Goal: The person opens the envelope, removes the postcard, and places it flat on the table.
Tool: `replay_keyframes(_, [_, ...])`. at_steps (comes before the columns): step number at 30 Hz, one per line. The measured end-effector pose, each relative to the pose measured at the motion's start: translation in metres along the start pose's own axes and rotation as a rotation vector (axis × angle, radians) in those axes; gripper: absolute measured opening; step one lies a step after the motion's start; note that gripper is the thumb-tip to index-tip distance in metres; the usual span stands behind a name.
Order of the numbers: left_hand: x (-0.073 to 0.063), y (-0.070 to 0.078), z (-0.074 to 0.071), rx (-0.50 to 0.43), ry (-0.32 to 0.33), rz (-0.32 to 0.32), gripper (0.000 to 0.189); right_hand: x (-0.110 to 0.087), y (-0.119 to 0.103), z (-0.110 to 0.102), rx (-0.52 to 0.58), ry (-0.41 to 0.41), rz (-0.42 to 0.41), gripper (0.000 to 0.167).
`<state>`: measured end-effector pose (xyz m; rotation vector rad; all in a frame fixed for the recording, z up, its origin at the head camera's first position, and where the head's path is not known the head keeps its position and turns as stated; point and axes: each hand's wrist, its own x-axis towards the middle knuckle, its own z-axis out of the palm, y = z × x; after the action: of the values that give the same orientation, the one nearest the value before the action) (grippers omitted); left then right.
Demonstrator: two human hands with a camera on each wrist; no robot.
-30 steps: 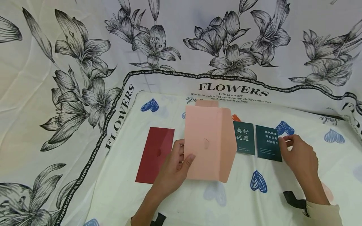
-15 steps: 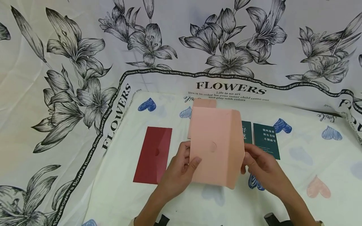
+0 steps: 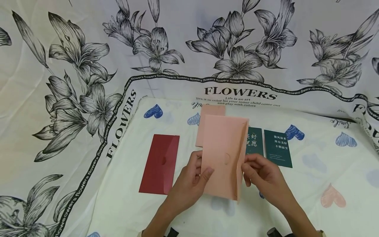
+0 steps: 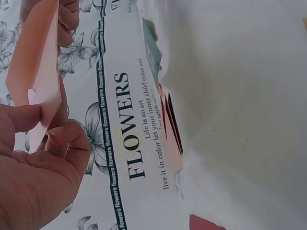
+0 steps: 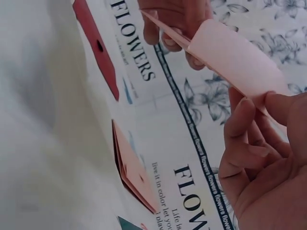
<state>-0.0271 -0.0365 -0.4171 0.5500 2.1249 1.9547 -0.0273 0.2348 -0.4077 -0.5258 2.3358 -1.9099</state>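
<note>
My left hand (image 3: 189, 177) grips a pink envelope (image 3: 220, 154) by its left edge, thumb on the face and fingers behind. The envelope is held up over the cloth, with a small curved notch on its face. At its right edge the flap (image 5: 240, 57) stands partly folded up, and my right hand (image 3: 263, 174) pinches that flap between thumb and fingers. In the left wrist view the envelope's inner face (image 4: 33, 52) is seen at a slant beyond the left thumb.
A red envelope (image 3: 160, 163) lies on the cloth to the left. Behind the held envelope lies another pink envelope (image 3: 204, 131), partly covered. Two dark green printed cards (image 3: 278, 148) lie to the right. White flower-printed fabric (image 3: 165, 49) rises at the back.
My right hand has left the green card and moved left to the held envelope's flap. The flap, spread flat before, is now bent upward. The envelope has shifted slightly right.
</note>
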Motion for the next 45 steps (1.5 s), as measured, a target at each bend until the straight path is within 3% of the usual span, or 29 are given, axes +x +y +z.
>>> replay_keyframes(11, [-0.002, 0.001, 0.005, 0.075, 0.05, -0.001, 0.054, -0.005, -0.006, 0.019, -0.065, 0.108, 0.01, 0.011])
replay_keyframes(19, [-0.004, 0.002, 0.01, 0.318, 0.177, -0.044, 0.082, -0.01, -0.013, 0.031, -0.108, 0.111, 0.035, 0.007])
replay_keyframes(25, [-0.007, 0.004, 0.012, 0.39, 0.21, -0.037, 0.086, -0.012, -0.019, 0.036, -0.13, 0.113, 0.04, 0.007])
replay_keyframes(39, [-0.007, 0.014, 0.015, 0.395, 0.2, 0.024, 0.087, -0.012, -0.023, 0.029, -0.102, 0.095, -0.062, 0.013])
replay_keyframes(45, [-0.005, 0.018, 0.017, 0.4, 0.195, 0.009, 0.087, -0.011, -0.022, 0.025, -0.096, 0.096, -0.071, 0.014])
